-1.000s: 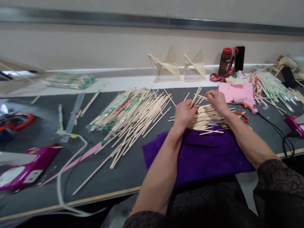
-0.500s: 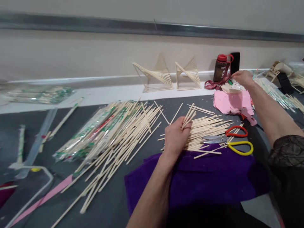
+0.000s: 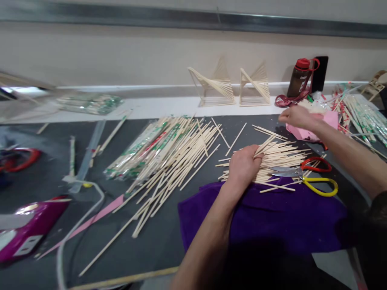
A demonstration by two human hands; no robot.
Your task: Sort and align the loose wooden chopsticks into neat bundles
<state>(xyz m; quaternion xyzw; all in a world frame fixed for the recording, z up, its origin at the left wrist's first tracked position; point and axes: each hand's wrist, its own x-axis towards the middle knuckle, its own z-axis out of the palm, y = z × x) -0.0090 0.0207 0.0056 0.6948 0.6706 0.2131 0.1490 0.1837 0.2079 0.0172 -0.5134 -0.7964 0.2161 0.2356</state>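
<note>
My left hand (image 3: 244,163) is closed round a small bundle of thin wooden sticks (image 3: 265,146), which point up to the right. Beneath it lies a heap of similar sticks (image 3: 284,157), partly on a folded purple cloth (image 3: 272,221). Scissors (image 3: 302,172) with one red and one yellow handle rest across the heap. My right hand (image 3: 298,117) hovers at the left edge of the pink paper (image 3: 331,121), with its fingertips drawn together. Whether anything small is pinched there is too blurred to see. The right forearm covers most of the glue gun.
Wrapped chopsticks (image 3: 142,149) and long loose sticks (image 3: 178,165) spread to the left. Two stick frames (image 3: 217,90) (image 3: 254,89) stand by the wall. A red-capped bottle (image 3: 299,78) and a dark phone (image 3: 319,74) are at the back right. A white cable (image 3: 99,193) curves at front left.
My right hand has come away from beside the bottle, leftward and nearer my left hand. My left hand keeps its bundle of sticks. The view has swung left.
</note>
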